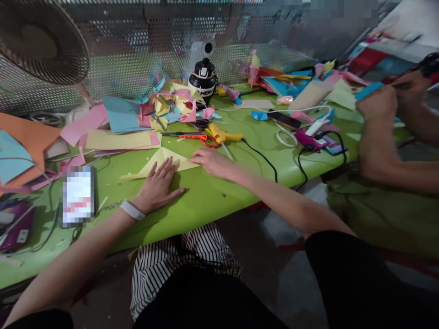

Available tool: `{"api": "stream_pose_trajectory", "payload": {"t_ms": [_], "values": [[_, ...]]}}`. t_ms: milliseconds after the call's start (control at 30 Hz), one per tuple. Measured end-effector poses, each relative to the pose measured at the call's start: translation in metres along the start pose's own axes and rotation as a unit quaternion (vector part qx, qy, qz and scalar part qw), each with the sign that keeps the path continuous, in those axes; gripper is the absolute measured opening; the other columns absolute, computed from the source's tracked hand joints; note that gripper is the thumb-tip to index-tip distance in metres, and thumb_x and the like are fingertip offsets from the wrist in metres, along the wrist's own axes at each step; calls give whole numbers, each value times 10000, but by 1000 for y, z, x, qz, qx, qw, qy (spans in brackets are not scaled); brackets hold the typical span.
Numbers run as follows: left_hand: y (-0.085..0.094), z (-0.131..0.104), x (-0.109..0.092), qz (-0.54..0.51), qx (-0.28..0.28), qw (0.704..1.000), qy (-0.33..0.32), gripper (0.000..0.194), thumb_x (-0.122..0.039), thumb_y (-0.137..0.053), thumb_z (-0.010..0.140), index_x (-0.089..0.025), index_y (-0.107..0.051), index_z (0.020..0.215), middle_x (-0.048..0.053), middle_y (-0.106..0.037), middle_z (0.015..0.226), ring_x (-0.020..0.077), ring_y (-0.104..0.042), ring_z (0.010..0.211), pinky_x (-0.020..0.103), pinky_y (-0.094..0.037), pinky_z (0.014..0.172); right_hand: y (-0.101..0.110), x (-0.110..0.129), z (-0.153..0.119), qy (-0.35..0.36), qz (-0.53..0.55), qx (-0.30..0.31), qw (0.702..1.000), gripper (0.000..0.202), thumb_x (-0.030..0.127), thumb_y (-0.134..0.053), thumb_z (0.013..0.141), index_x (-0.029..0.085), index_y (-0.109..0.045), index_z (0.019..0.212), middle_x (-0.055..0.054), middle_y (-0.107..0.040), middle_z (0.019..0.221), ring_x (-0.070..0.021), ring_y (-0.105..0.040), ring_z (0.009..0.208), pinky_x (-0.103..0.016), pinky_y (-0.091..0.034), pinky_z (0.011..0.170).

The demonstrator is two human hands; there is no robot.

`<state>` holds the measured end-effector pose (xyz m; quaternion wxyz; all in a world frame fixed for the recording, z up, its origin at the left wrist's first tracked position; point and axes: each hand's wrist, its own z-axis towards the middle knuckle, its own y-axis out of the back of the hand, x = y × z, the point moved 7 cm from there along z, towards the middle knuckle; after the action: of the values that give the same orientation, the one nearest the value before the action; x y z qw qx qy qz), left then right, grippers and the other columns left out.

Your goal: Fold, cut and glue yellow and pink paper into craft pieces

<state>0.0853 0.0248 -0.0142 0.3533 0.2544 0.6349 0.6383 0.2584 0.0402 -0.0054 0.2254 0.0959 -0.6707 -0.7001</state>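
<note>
Back from the table edge (206,214), left hand (158,183) rests on yellow paper (181,161)

Place looked like a paper-craft workshop; yellow paper (182,163) lay on a green worktable (199,205) under the left fingers (166,168); orange-handled scissors (194,136) and a yellow glue gun (222,135) sat just beyond the right fingers (199,156); coloured paper pieces (161,108) were heaped farther beyond both; well off to the right of the fingers, a co-worker's hands (379,105) held a blue piece (367,91) at the same table; a perforated panel (154,68) stood beyond the heap.
</note>
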Motion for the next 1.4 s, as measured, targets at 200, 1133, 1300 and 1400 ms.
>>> {"api": "stream_pose_trajectory", "payload": {"t_ms": [200, 1133, 1300, 1400], "values": [[-6, 2, -3, 1, -7, 1000, 8, 946, -778, -208, 911, -74, -270, 1539, 201, -265, 1610, 299, -202, 1513, 500, -157, 1228, -24, 24, -27, 23, 2, 10, 1000, 521, 174, -300, 991, 135, -412, 1498, -96, -395, 1558, -242, -380, 1442, -540, -310, 1180], [-4, 2, -5, 3, -6, 1000, 13, 914, -780, -248, 908, -118, -274, 1538, 190, -240, 1620, 304, -185, 1516, 526, -166, 1221, -3, 35, -18, -89, 7, -55, 994, 706, 527, -171, 1022, 59, -433, 1482, -156, -376, 1565, -297, -288, 1482, -530, -177, 1240], [-4, 2, -4, 11, -3, 1000, 3, 863, -717, -294, 935, -122, -241, 1557, 173, -232, 1625, 301, -184, 1516, 521, -167, 1222, -22, 60, 3, -11, 51, 6, 999, 790, 622, -158, 999, 69, -339, 1534, -145, -284, 1603, -275, -218, 1507, -485, -190, 1243], [-5, 2, -4, 17, 0, 1000, 1, 820, -661, -319, 950, -114, -245, 1557, 171, -233, 1625, 302, -185, 1516, 521, -168, 1223, -27, 62, 3, -11, 55, 11, 998, 867, 674, -153, 978, 32, -330, 1531, -176, -296, 1592, -286, -235, 1501, -452, -197, 1246]]}}
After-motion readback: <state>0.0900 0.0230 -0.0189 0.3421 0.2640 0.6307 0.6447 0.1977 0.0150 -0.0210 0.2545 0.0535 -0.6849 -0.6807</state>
